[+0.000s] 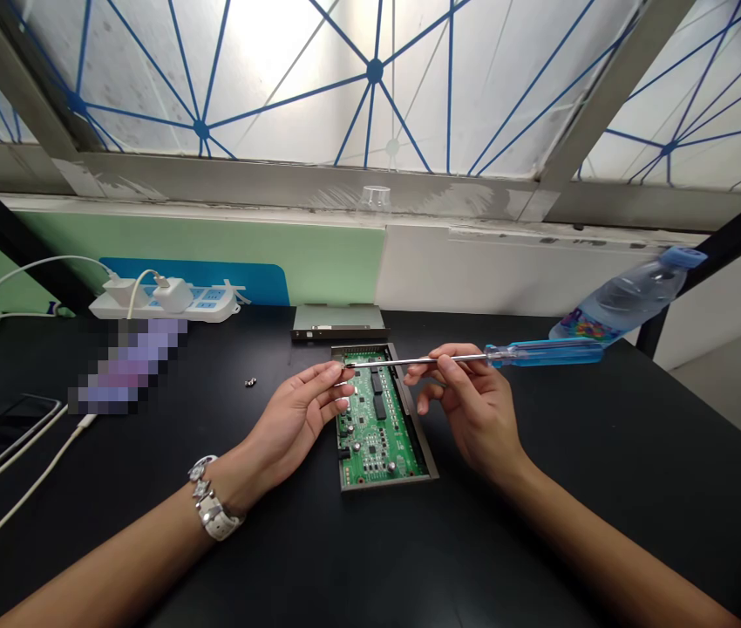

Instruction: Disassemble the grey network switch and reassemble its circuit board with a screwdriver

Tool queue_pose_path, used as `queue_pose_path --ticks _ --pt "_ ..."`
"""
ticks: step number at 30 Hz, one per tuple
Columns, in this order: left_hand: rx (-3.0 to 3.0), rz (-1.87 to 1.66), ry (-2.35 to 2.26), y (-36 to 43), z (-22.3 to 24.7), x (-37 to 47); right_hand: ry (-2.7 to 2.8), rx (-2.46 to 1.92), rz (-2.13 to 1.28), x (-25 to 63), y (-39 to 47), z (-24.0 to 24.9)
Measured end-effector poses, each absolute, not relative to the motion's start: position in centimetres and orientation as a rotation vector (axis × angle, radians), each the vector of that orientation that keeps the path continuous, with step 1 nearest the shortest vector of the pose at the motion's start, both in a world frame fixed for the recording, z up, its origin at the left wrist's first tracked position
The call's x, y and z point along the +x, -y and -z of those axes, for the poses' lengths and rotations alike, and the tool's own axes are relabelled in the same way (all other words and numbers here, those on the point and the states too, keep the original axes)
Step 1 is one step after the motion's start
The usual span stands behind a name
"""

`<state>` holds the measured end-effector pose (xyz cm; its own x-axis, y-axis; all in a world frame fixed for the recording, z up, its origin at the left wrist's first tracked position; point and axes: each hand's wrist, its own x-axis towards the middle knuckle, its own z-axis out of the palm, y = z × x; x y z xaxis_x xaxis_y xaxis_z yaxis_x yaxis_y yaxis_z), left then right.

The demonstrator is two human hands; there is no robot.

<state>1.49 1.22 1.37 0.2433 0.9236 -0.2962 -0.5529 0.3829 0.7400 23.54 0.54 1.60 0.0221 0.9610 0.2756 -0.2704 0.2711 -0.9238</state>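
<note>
A screwdriver (544, 352) with a clear blue handle lies nearly level in my right hand (475, 410), whose fingers pinch its metal shaft. Its tip reaches the fingertips of my left hand (298, 410), which are pinched at the tip on something too small to make out. Both hands are over or beside a green circuit board (377, 436) in a grey metal frame on the black table. My left wrist wears a watch or bracelet. A few tiny metal pieces (251, 382) lie left of the board.
A grey metal cover (337, 321) sits behind the board. A power strip (204, 303) with plugs and white cables is at the back left, near a blurred-out object (128, 371). A tilted water bottle (628, 296) is at the back right. The table (573, 488) is black.
</note>
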Motion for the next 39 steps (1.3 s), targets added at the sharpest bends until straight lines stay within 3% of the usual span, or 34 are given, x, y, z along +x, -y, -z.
queue_pose_path --ticks 25,33,39 --pt "0.6 -1.087 -0.838 -1.1 -1.1 1.3 1.457 -0.786 -0.981 24.8 -0.4 -1.1" --pt "0.824 -1.113 -0.934 -0.9 -2.2 1.3 1.547 -0.857 -0.752 24.8 -2.7 -5.3" --pt "1.34 -1.092 -1.057 -1.4 -1.6 0.2 1.888 -1.131 -0.547 24.4 -7.4 -8.5"
